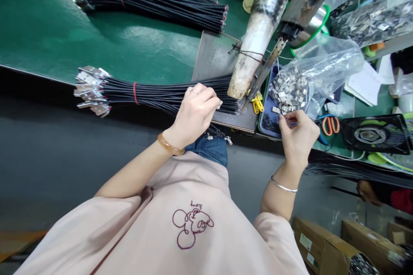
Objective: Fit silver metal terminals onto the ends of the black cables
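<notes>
Being pinched: one metal piece by left hand | right hand: fingers narrowed at one blue tray, hold cannot be told | two red bands seen

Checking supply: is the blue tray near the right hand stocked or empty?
Stocked: the tray holds piled metal parts and small black pieces.

two red bands, two bangles, one fan
</notes>
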A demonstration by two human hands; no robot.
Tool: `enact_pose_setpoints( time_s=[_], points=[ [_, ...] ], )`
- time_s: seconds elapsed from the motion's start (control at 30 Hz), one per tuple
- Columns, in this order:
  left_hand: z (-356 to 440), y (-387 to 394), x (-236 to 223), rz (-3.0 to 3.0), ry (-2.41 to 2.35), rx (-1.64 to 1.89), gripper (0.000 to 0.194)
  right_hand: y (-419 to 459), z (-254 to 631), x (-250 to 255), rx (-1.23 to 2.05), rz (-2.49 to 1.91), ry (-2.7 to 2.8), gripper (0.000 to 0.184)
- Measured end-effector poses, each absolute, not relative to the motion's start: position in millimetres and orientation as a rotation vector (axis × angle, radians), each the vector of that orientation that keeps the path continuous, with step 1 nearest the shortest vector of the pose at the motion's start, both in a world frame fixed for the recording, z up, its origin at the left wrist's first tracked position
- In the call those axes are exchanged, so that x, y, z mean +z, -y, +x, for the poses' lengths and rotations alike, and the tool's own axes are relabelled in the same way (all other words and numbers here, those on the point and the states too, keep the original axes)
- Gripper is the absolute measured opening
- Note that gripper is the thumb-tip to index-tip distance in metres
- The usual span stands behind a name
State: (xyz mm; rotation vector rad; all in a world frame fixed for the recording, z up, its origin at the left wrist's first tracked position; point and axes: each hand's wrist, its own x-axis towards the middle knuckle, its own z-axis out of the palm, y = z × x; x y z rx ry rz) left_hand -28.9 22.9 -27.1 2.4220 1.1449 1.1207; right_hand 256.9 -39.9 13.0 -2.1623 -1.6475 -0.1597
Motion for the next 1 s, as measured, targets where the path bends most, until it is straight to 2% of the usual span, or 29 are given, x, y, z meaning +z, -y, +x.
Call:
enact_pose_setpoints(
  time_s=[0.13, 0.3, 0.47, 0.6, 0.8, 1.0],
  points=[
    [-30.8, -16.0, -22.3, 2.421, -1.119, 1.177, 0.022, 51.1, 226.5, 26.8, -0.108, -1.828, 1.401, 0.014],
    [-29.6, -6.3, -15.0, 2.541, -0.965, 1.192, 0.018, 64.7, 179.1, 29.3, 0.223, -1.533, 1.286, 0.019],
    [-18.2, 0.8, -15.6, 2.622, -0.767, 1.162, 0.018, 62.4, 152.2, 9.6, 0.134, -1.443, 1.374, 0.009],
    [-10.0, 4.7, -18.9, 2.376, -0.781, 1.257, 0.016, 58.7, 149.2, 0.8, 0.231, -1.435, 1.385, 0.008],
    [-9.7, 2.3, -12.4, 1.913, -0.801, 1.151, 0.007, 56.9, 152.7, -4.2, 0.527, -1.415, 1.312, 0.006],
    [-14.8, -2.9, -5.8, 1.7, -0.805, 0.952, 0.018, 55.5, 151.7, -9.6, 0.758, -1.339, 1.279, 0.009]
  ],
)
